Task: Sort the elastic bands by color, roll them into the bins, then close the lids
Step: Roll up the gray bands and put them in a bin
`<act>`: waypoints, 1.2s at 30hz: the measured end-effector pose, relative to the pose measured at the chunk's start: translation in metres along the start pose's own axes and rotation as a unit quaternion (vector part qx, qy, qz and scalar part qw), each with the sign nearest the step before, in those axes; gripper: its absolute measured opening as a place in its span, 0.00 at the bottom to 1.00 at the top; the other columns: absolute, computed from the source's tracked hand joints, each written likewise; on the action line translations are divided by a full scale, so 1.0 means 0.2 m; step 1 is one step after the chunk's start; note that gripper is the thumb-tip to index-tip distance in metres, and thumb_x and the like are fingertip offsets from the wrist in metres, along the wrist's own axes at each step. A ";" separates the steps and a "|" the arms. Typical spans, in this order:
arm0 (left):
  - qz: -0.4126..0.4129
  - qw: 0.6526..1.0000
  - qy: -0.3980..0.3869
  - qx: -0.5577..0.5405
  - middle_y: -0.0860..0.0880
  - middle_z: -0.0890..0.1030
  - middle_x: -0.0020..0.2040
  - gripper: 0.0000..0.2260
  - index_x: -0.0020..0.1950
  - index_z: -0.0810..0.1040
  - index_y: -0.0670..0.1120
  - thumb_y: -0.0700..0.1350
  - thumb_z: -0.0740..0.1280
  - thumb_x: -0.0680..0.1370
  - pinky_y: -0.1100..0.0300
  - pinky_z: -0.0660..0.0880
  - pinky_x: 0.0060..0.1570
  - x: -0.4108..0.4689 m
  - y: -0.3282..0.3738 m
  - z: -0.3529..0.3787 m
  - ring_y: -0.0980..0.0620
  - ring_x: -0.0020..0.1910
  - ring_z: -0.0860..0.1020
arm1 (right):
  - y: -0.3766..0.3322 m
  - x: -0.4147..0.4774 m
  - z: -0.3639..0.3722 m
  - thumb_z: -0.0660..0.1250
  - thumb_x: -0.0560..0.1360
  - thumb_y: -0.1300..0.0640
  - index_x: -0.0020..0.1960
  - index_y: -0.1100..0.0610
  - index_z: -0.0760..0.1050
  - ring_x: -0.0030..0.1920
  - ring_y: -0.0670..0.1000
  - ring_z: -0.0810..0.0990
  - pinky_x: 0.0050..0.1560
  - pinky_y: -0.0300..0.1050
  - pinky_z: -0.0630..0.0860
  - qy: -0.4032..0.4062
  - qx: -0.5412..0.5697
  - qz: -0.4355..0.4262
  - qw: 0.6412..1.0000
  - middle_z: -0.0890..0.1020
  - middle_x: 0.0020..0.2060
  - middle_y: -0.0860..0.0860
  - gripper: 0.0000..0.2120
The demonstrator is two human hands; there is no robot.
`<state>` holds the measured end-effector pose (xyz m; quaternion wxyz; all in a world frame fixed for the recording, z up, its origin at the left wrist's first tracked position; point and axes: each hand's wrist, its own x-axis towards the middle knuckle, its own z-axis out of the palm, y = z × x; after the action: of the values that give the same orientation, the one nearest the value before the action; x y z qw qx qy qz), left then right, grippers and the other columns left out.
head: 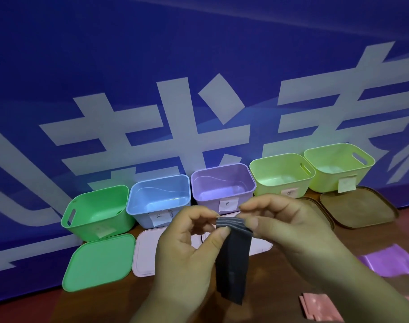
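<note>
Looking like early days: the bins (223, 166) across mid-frame seem empty, the lids (98, 262) lie off in front, and a purple band (390, 262) and a pink band (315, 306) wait at lower right. Rolling, binning and closing are all left, I'd say. The left hand (187, 243) and right hand (282, 227) both pinch the dark band (233, 264) by its top edge at centre; it hangs lengthwise, pointing down.
</note>
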<state>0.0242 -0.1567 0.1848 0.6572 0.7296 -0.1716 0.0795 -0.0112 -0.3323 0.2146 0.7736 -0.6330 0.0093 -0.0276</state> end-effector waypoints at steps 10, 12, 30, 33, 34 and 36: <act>0.016 1.000 -0.003 -0.025 0.55 0.83 0.44 0.14 0.47 0.79 0.57 0.40 0.74 0.68 0.67 0.75 0.47 0.11 0.11 -0.03 0.55 0.44 0.80 | -0.12 0.06 0.05 0.74 0.70 0.68 0.45 0.53 0.84 0.45 0.54 0.85 0.48 0.41 0.81 0.016 -0.123 -0.075 0.989 0.86 0.42 0.53 0.11; 0.030 0.999 -0.015 -0.010 0.54 0.81 0.44 0.15 0.48 0.78 0.58 0.40 0.73 0.69 0.67 0.75 0.48 0.12 0.13 -0.04 0.54 0.44 0.80 | -0.13 0.06 0.07 0.73 0.71 0.69 0.45 0.54 0.83 0.42 0.51 0.84 0.44 0.37 0.79 0.022 -0.102 -0.067 0.992 0.86 0.41 0.53 0.10; -0.049 0.994 -0.095 -0.014 0.53 0.85 0.41 0.16 0.44 0.86 0.53 0.31 0.76 0.70 0.67 0.76 0.44 0.13 0.21 -0.05 0.57 0.41 0.82 | -0.12 0.04 0.03 0.72 0.72 0.67 0.43 0.53 0.83 0.44 0.50 0.85 0.46 0.39 0.80 0.057 -0.109 -0.112 0.986 0.86 0.41 0.51 0.09; -0.071 0.992 -0.098 -0.021 0.53 0.84 0.38 0.17 0.44 0.86 0.53 0.30 0.76 0.68 0.68 0.76 0.41 0.13 0.22 -0.05 0.58 0.38 0.80 | -0.11 0.03 -0.01 0.75 0.70 0.66 0.46 0.50 0.84 0.46 0.51 0.85 0.48 0.39 0.80 0.036 -0.146 -0.126 0.981 0.87 0.43 0.50 0.12; -0.077 0.992 -0.095 -0.024 0.53 0.84 0.37 0.17 0.45 0.86 0.52 0.30 0.76 0.68 0.68 0.76 0.41 0.13 0.22 -0.05 0.58 0.37 0.79 | -0.11 0.03 -0.02 0.77 0.69 0.65 0.48 0.48 0.84 0.47 0.51 0.85 0.49 0.41 0.80 0.021 -0.175 -0.128 0.976 0.87 0.44 0.49 0.14; -0.088 0.992 -0.090 -0.026 0.52 0.84 0.37 0.16 0.45 0.87 0.51 0.30 0.76 0.68 0.68 0.76 0.40 0.13 0.22 -0.04 0.58 0.37 0.79 | -0.11 0.02 -0.05 0.78 0.67 0.64 0.50 0.47 0.83 0.47 0.49 0.85 0.50 0.40 0.80 -0.012 -0.222 -0.127 0.967 0.86 0.45 0.46 0.16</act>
<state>0.0345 -0.1553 0.2361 0.6625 0.7285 -0.1671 -0.0497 -0.0081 -0.3461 0.2344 0.6038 -0.7853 -0.0746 -0.1150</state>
